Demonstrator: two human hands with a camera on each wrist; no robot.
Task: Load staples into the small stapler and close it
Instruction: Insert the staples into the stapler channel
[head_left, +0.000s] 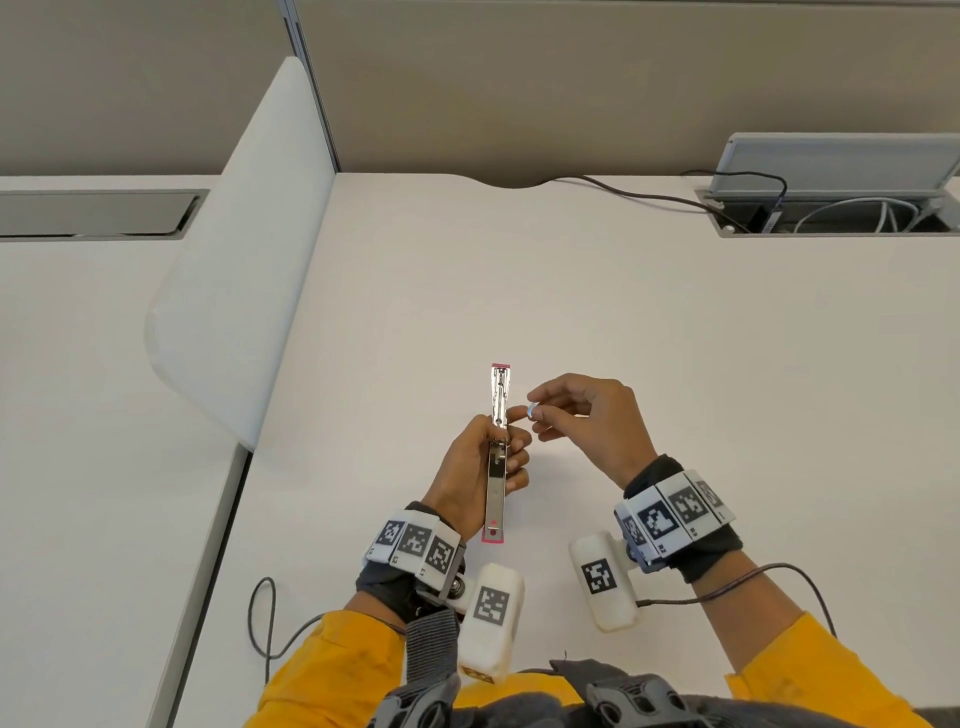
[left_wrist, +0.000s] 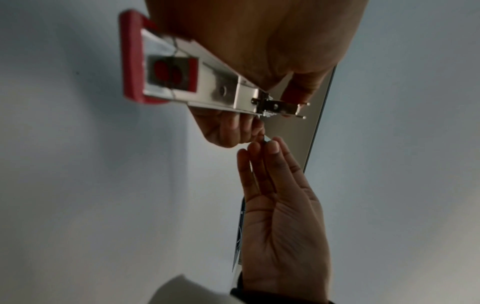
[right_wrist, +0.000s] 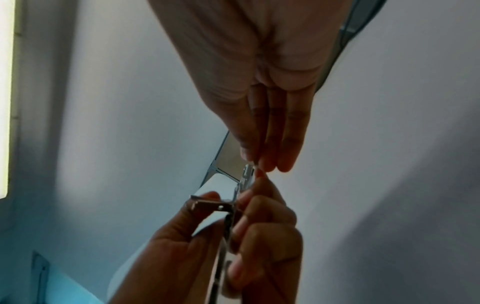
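Note:
The small stapler is swung fully open into one long metal strip with pink ends, lying lengthwise above the desk. My left hand grips it around the hinge, fingers curled over the metal channel. My right hand sits just right of the stapler's far half and pinches a small silvery strip of staples between thumb and fingertips. In the right wrist view the staples hang at my fingertips, right beside the stapler's metal arm. The staples are apart from the channel.
The white desk spreads out beyond my hands. A white divider panel stands to the left. An open cable tray with cords sits at the back right. A thin cable loops on the desk near my left sleeve.

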